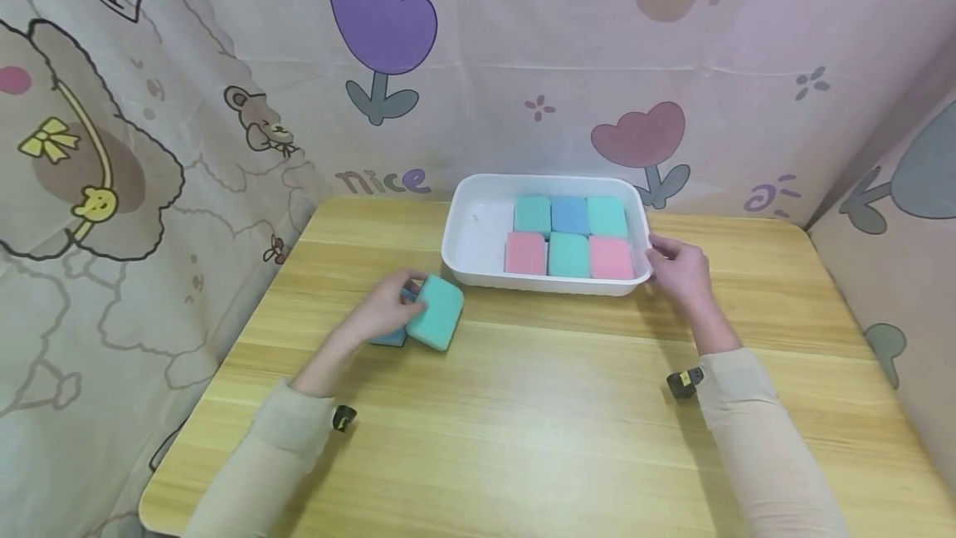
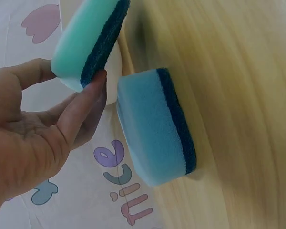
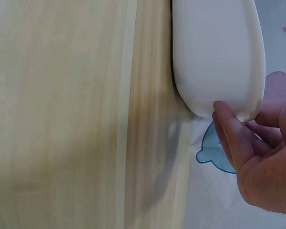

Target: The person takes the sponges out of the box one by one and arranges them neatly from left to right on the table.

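Observation:
My left hand (image 1: 386, 305) pinches a green sponge (image 1: 436, 314) between thumb and fingers, tilted above the table. Its dark scouring layer (image 2: 103, 47) faces my fingers in the left wrist view. Just below, a blue sponge (image 2: 145, 124) with a dark scouring side rests on the table, partly hidden by my hand in the head view. With my right hand (image 1: 681, 272) I hold the right end of a white tray (image 1: 478, 247); fingertips press its outer wall (image 3: 219, 71). Several green, pink and blue sponges (image 1: 569, 256) lie in two rows in the tray's middle and right.
The wooden table (image 1: 523, 422) extends in front of the tray and to both sides. A printed cloth (image 1: 485, 48) hangs directly behind the tray and along the left and right sides. Small black cameras (image 1: 685, 383) sit at both wrists.

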`<state>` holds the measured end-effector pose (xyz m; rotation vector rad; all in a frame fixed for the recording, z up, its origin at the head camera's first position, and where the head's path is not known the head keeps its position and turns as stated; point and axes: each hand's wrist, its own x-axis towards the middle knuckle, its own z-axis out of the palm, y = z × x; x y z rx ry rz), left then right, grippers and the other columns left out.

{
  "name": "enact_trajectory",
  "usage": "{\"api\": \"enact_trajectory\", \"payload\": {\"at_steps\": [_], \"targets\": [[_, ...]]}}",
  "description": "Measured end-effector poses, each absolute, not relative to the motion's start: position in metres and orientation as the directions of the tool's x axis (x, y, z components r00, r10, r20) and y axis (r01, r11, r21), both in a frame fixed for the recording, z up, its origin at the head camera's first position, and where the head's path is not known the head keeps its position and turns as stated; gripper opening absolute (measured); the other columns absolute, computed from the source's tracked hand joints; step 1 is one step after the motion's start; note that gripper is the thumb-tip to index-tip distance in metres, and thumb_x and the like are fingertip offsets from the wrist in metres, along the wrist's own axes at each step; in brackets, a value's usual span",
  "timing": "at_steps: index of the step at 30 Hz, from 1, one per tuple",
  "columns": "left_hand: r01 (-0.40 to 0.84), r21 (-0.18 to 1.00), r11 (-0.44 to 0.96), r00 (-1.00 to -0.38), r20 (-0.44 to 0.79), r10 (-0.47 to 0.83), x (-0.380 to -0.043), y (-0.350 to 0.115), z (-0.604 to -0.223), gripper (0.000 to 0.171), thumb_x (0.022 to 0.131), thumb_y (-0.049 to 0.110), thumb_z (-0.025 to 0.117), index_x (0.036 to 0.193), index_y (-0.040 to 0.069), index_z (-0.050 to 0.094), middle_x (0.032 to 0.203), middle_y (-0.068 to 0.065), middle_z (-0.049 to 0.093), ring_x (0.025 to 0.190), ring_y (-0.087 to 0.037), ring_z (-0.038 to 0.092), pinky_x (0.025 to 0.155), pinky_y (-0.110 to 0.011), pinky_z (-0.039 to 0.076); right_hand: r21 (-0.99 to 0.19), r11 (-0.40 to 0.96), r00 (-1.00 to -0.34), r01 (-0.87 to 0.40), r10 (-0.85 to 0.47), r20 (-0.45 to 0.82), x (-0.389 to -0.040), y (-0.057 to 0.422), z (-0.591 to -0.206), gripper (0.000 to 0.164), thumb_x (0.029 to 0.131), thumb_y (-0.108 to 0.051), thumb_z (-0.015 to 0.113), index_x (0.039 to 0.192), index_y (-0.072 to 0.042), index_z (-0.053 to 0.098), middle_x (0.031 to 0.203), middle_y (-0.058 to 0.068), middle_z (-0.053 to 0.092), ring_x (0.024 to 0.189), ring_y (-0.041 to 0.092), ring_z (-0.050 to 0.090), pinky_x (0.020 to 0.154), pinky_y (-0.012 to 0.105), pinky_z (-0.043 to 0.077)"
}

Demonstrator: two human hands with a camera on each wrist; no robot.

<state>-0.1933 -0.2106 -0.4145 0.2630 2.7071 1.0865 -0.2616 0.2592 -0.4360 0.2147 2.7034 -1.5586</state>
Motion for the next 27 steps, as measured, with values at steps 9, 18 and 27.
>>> {"api": "enact_trajectory", "payload": {"at_steps": [9, 18, 27], "targets": [[0.169, 0.565, 0.807, -0.956, -0.104, 0.273, -0.19, -0.197, -0.417, 0.055, 0.101, 0.009, 0.061, 0.154, 0.003, 0.047, 0.139, -0.031, 0.054, 0.117, -0.043, 0.06, 0.093, -0.056, 0.058, -0.864, 0.49, -0.992, 0.117, 0.106, -0.075, -0.261, 0.259, -0.435, 0.05, 0.109, -0.021, 0.05, 0.155, -0.003, 0.044, 0.151, 0.026, 0.052, 0.127, 0.04, 0.059, 0.098, 0.043, 0.059], [0.219, 0.419, 0.881, -0.948, -0.121, 0.294, -0.184, -0.184, -0.416, 0.046, 0.101, 0.009, 0.059, 0.148, 0.009, 0.059, 0.152, -0.027, 0.044, 0.115, -0.04, 0.061, 0.073, -0.039, 0.059, -0.867, 0.488, -0.993, 0.098, 0.107, -0.052, -0.261, 0.259, -0.436, 0.049, 0.108, -0.02, 0.051, 0.153, 0.0, 0.047, 0.146, 0.028, 0.056, 0.121, 0.04, 0.062, 0.09, 0.038, 0.062], [0.204, 0.349, 0.915, -0.953, -0.145, 0.267, -0.179, -0.176, -0.421, 0.081, 0.09, 0.044, 0.08, 0.155, 0.008, 0.049, 0.164, -0.023, 0.031, 0.132, -0.049, 0.052, 0.1, -0.06, 0.055, -0.872, 0.478, -0.993, 0.107, 0.094, -0.07, -0.26, 0.26, -0.434, 0.05, 0.108, -0.02, 0.052, 0.154, -0.001, 0.045, 0.147, 0.027, 0.055, 0.121, 0.04, 0.062, 0.088, 0.034, 0.063]]}}
